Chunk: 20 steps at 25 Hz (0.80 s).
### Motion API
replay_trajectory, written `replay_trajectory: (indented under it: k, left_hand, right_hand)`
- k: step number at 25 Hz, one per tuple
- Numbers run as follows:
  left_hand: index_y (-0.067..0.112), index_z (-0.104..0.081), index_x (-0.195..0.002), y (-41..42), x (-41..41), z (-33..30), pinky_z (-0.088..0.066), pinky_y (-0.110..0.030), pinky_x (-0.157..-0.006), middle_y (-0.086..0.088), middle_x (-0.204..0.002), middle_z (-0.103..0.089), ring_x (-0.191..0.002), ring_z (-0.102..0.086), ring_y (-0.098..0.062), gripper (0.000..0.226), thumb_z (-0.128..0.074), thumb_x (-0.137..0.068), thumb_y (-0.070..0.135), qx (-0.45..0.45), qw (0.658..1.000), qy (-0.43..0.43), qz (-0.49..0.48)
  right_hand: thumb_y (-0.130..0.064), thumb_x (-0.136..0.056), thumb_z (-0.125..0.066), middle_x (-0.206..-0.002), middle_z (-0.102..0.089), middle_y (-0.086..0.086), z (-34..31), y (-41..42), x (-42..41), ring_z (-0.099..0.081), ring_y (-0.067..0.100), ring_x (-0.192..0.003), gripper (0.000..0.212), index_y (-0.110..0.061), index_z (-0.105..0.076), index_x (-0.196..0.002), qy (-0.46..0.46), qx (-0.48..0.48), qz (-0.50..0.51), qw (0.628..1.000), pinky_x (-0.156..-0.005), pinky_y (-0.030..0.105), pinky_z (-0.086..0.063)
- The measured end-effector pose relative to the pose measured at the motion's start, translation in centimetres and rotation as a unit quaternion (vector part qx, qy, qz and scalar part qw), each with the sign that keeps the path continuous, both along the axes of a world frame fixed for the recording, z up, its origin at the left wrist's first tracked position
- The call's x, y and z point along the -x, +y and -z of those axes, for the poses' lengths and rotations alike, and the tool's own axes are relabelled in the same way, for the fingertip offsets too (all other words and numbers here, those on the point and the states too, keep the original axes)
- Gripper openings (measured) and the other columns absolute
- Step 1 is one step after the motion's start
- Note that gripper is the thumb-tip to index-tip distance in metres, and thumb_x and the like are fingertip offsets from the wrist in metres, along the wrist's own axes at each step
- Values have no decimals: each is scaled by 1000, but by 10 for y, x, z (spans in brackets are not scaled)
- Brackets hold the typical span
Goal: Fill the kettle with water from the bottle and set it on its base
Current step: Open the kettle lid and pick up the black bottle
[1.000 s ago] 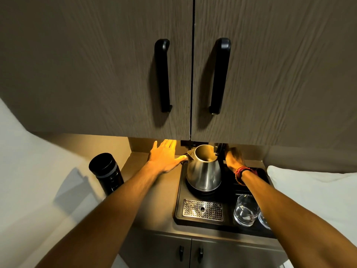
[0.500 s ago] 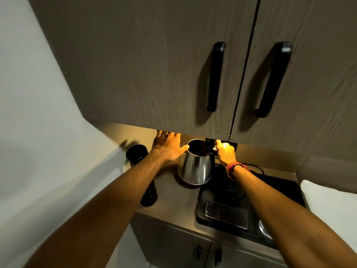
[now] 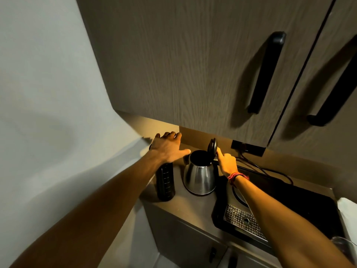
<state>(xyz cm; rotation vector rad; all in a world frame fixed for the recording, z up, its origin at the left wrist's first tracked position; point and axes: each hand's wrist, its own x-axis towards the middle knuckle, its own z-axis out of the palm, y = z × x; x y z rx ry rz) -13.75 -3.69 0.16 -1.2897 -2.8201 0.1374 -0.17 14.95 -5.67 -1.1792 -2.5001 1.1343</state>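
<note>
The conical brushed-steel kettle [image 3: 200,177] stands lid-up on the matte counter [image 3: 193,207]; right hand [image 3: 228,161] grips its handle; left hand [image 3: 167,148], fingers spread, hovers over the ribbed black bottle [image 3: 165,183].

- no text, label, brand, number or sign can be read anywhere in the head view.
- the tall black cylindrical bottle [image 3: 165,182] carries a column of faint pale markings down its side, too small and blurred to make out.
- the rounded stainless-steel kettle [image 3: 200,177] shows only reflections on its polished body; no lettering can be made out there.
</note>
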Motion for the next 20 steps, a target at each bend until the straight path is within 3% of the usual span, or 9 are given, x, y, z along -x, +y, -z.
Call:
replay_trajectory:
  k: [3, 4, 6, 8, 9, 12, 14, 17, 20]
  left_hand:
    - [17, -30, -145, -9, 9, 0, -37, -53, -102, -10, -150, -39, -132, -42, -32, 87, -42, -82, 75, 13, 1000, -3, 14]
    - [18, -30, -145, -13, 12, -1, -39, -52, -100, -9, -149, -39, -131, -42, -32, 85, -46, -81, 73, 15, 1000, -17, 21]
    - [22, -30, -146, -21, 18, -3, -42, -48, -96, -6, -149, -38, -130, -41, -29, 84, -57, -78, 64, 10, 997, -72, 29]
    - [28, -33, -144, -29, 21, -7, -45, -41, -89, -2, -143, -42, -126, -41, -26, 83, -64, -71, 53, -6, 994, -106, 39]
    - [30, -36, -141, -33, 22, -11, -45, -38, -85, -1, -139, -44, -123, -41, -25, 80, -65, -69, 48, -12, 993, -110, 40]
    - [29, -47, -130, -40, 22, -22, -48, -36, -75, -1, -125, -53, -106, -49, -23, 68, -66, -67, 44, -23, 992, -121, 9]
    - [24, -53, -121, -41, 18, -25, -47, -34, -69, -4, -115, -61, -95, -55, -23, 60, -63, -74, 60, 0, 998, -59, -24]
    - [16, -53, -120, -41, 12, -27, -44, -36, -68, -10, -113, -63, -96, -60, -29, 89, -34, -74, 90, 43, 996, 34, -73]
    - [18, -46, -129, -42, 11, -33, -52, -40, -75, -10, -122, -59, -103, -59, -30, 86, -60, -70, 79, 46, 995, -72, -60]
  right_hand:
    - [-34, -106, -28, -97, -59, 26, 26, 9, 6, -56, 40, -93, 51, 6, -51, -128, 13, -40, -44, 998, -87, 44, -42]
    - [-39, -105, -30, -97, -57, 23, 30, 11, 9, -55, 38, -93, 54, 4, -53, -128, 38, -39, -40, 998, -84, 43, -42]
    - [-51, -101, -33, -121, -55, 24, 31, 15, 12, -54, 39, -111, 63, 3, -53, -127, 59, -31, -12, 998, -95, 45, -44]
    - [-52, -101, -29, -155, -34, 18, 32, 20, 11, -32, 35, -144, 67, -5, -35, -149, 17, -89, -25, 996, -119, 51, -25]
    - [-50, -102, -26, -164, -20, 12, 33, 21, 10, -16, 31, -152, 67, -10, -22, -156, -8, -141, -45, 989, -124, 51, -13]
    - [-48, -103, -20, -167, -3, 8, 34, 29, 9, 0, 29, -155, 65, -15, -7, -158, -50, -229, -87, 968, -125, 51, -2]
    - [-48, -103, -19, -167, -1, 7, 35, 31, 9, 2, 29, -155, 65, -16, -6, -159, -67, -242, -92, 963, -125, 51, -1]
    - [-48, -103, -19, -167, 1, 8, 34, 30, 11, 4, 28, -155, 66, -14, -6, -158, -75, -241, -89, 964, -125, 52, -2]
    - [-51, -102, -19, -167, 0, 8, 35, 29, 11, 4, 27, -155, 68, -13, -8, -158, -66, -235, -75, 967, -125, 52, -3]
